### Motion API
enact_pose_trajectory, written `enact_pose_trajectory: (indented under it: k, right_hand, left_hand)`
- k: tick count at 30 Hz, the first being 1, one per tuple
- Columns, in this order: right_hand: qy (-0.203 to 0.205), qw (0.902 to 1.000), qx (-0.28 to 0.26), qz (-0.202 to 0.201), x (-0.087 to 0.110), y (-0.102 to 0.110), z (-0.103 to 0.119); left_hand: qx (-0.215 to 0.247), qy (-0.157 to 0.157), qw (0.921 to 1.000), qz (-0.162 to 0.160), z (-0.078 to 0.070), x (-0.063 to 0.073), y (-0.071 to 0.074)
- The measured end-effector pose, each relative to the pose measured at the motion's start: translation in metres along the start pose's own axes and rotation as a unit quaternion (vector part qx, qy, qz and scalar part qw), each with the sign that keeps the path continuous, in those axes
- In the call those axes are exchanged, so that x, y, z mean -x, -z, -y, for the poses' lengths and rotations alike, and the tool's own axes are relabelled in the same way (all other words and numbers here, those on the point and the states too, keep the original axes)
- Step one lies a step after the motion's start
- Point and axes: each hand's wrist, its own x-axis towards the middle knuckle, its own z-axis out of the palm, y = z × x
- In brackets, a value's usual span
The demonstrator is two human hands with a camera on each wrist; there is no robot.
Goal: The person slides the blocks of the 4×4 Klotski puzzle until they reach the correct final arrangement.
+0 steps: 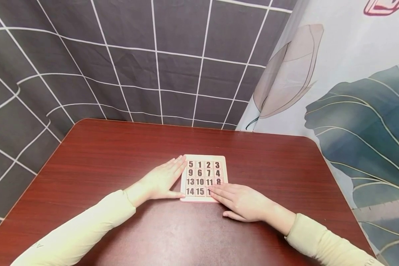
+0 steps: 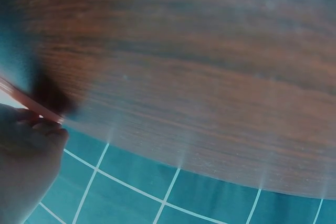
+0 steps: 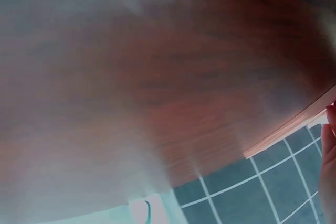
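Observation:
A flat, pale number slide puzzle [image 1: 204, 177] lies on the table with black numerals on its tiles. Its top row reads 5, 1, 2, 3. My left hand [image 1: 160, 181] rests along the left side, fingertips near the top corner and thumb at the bottom corner, fingers fairly straight. My right hand [image 1: 247, 202] lays extended fingers over the lower right tiles, hiding the bottom right corner. In the left wrist view, the puzzle's edge [image 2: 32, 104] shows above the left hand [image 2: 29, 166]. In the right wrist view, the puzzle's edge [image 3: 289, 131] slants beside the right hand [image 3: 329, 166].
The reddish-brown wooden table [image 1: 119, 147] has rounded far corners. Behind it hangs a dark cloth with a white grid [image 1: 179, 70]. A white curtain with large leaf patterns [image 1: 369, 140] borders the right side.

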Motion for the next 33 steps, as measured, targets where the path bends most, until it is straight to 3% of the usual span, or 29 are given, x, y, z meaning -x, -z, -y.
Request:
enact_pose_trajectory:
  k: [7,12,18,25,33]
  right_hand:
    - [-0.024,0.9996,-0.015,-0.002,0.020,0.007,-0.002]
    - [-0.030,0.9994,-0.017,-0.002,0.024,0.007,-0.002]
    - [-0.020,0.9995,-0.024,-0.006,0.005,0.003,-0.003]
    - [0.021,0.9996,-0.018,-0.002,-0.021,-0.005,-0.001]
    - [0.017,0.9995,-0.014,0.022,-0.023,-0.002,0.000]
  left_hand:
    - [0.004,0.002,1.0000,0.001,0.001,0.000,-0.001]
    - [0.001,0.000,1.0000,-0.003,0.001,0.001,-0.001]
    - [0.006,0.000,1.0000,-0.003,0.000,0.000,-0.001]
    - [0.012,0.002,0.9999,-0.003,-0.001,-0.001,-0.002]
    - [0.002,0.003,1.0000,-0.001,0.002,-0.001,-0.004]
